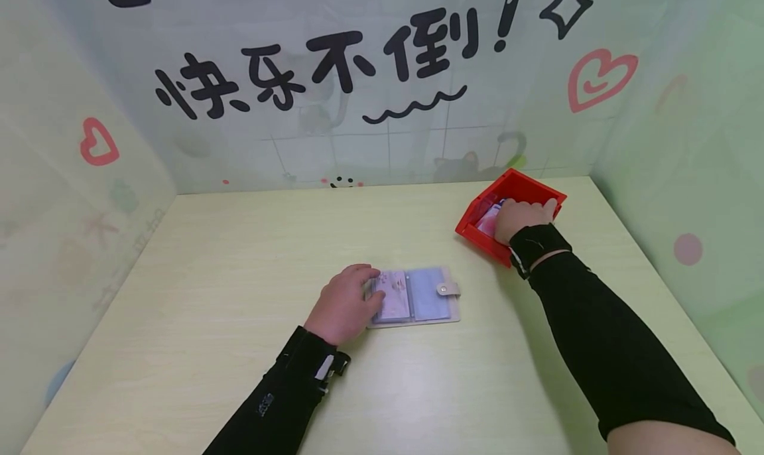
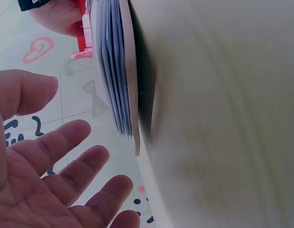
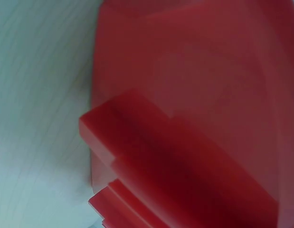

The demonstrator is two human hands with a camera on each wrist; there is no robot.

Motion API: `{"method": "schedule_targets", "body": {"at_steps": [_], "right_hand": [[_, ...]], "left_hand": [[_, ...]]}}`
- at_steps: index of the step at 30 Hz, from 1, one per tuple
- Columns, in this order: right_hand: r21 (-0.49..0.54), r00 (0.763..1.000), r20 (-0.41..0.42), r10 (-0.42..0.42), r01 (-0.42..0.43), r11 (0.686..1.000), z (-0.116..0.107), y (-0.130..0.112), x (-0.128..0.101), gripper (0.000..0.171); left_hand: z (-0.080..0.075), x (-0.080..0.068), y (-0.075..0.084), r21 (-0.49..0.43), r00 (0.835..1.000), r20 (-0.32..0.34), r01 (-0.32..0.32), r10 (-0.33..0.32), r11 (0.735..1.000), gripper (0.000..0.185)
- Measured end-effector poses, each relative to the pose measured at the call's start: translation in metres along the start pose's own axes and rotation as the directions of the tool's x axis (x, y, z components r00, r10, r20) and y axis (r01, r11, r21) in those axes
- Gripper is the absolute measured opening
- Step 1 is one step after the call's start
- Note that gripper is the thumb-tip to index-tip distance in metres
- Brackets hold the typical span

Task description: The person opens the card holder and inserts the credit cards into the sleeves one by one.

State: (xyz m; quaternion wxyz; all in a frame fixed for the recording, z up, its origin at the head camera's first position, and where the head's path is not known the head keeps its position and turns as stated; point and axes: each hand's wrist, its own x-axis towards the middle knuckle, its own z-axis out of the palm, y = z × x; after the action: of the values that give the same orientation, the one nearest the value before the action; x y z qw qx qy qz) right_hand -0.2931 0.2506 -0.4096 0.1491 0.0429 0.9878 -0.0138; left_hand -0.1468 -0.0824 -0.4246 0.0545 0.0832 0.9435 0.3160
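A small card album (image 1: 428,297) lies open on the table, with a pink patterned card in its left page, a bluish right page and a snap strap at its right edge. My left hand (image 1: 347,302) is at the album's left edge. In the left wrist view its fingers (image 2: 66,183) are spread and loosely bent, with nothing between them, beside the album's stacked pages (image 2: 113,71). My right hand (image 1: 525,217) reaches into a red box (image 1: 485,241) at the back right, next to a pinkish packet or card (image 1: 489,221). The right fingertips are hidden inside.
The pale wooden table (image 1: 239,262) runs back to a printed backdrop (image 1: 334,150) with dark lettering. Side panels of the backdrop stand at left and right. The right wrist view is filled mostly by the red box's outer wall (image 3: 194,80).
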Motion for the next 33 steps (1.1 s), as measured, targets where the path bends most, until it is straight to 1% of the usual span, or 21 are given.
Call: {"method": "schedule_targets", "body": {"at_steps": [3,5,8,12,15,16,18,20,22,24,26,28,29,30,31,33], "right_hand": [[0.004,1.0,-0.005,0.0,0.0,1.0,0.0,-0.001,-0.001,0.08],[0.01,1.0,-0.017,0.002,-0.002,1.0,0.0,-0.002,-0.002,0.074],[0.02,0.999,-0.049,0.007,-0.006,1.0,0.0,-0.002,-0.006,0.066],[0.035,0.994,-0.104,0.023,-0.019,0.999,0.0,-0.004,-0.011,0.062],[0.055,0.99,-0.139,0.029,-0.022,0.998,0.001,-0.004,-0.009,0.06],[0.07,0.989,-0.144,0.025,-0.015,0.997,0.002,-0.002,-0.008,0.057],[0.092,0.991,-0.134,0.002,0.011,0.996,0.001,0.003,-0.006,0.047],[0.119,0.994,-0.108,-0.018,0.031,0.992,-0.002,0.008,-0.004,0.038],[0.142,0.996,-0.082,-0.044,0.055,0.988,-0.007,0.012,-0.008,0.03],[0.094,0.994,-0.071,-0.088,0.095,0.991,-0.013,0.014,-0.013,0.028],[0.164,0.994,-0.085,-0.069,0.083,0.983,-0.017,0.013,-0.021,0.022],[0.246,0.992,-0.118,-0.041,0.069,0.967,-0.02,0.011,-0.029,0.021],[0.297,0.99,-0.141,-0.018,0.06,0.953,-0.021,0.009,-0.034,0.021],[0.381,0.986,-0.164,0.021,0.044,0.923,-0.021,0.007,-0.038,0.021],[0.463,0.982,-0.18,0.062,0.029,0.886,-0.021,0.005,-0.043,0.022],[0.551,0.973,-0.206,0.101,0.031,0.834,-0.021,0.003,-0.053,0.027]], "left_hand": [[0.0,0.0,0.0,0.005,1.0,0.0,0.001,-0.001,1.0,0.043],[0.0,0.0,0.0,0.009,1.0,-0.003,-0.003,0.003,1.0,0.043],[0.0,0.0,0.0,0.011,1.0,-0.003,-0.001,0.001,1.0,0.042],[0.0,0.0,0.001,0.005,1.0,-0.003,0.003,-0.003,1.0,0.043],[0.001,0.0,0.001,0.004,1.0,-0.005,-0.001,0.001,1.0,0.043],[0.001,0.0,0.001,0.005,1.0,-0.004,-0.003,0.003,1.0,0.043],[0.001,0.0,0.001,0.008,1.0,-0.002,-0.004,0.004,1.0,0.043],[0.002,0.0,0.001,0.01,1.0,0.001,-0.004,0.004,1.0,0.043],[0.003,0.0,0.0,0.01,1.0,0.003,-0.004,0.004,1.0,0.043],[0.003,0.0,0.0,0.01,1.0,0.004,-0.004,0.004,1.0,0.043],[0.003,0.0,0.0,0.01,1.0,0.002,-0.008,0.008,1.0,0.043],[0.003,0.0,-0.001,0.01,1.0,0.001,-0.013,0.013,1.0,0.043],[0.003,0.0,-0.001,0.01,1.0,0.001,-0.015,0.015,1.0,0.043],[0.003,0.0,-0.001,0.009,1.0,0.001,-0.018,0.018,1.0,0.043],[0.003,0.0,-0.001,0.008,1.0,0.0,-0.022,0.022,1.0,0.043],[0.003,0.0,-0.001,0.006,1.0,-0.002,-0.03,0.03,1.0,0.043]]}}
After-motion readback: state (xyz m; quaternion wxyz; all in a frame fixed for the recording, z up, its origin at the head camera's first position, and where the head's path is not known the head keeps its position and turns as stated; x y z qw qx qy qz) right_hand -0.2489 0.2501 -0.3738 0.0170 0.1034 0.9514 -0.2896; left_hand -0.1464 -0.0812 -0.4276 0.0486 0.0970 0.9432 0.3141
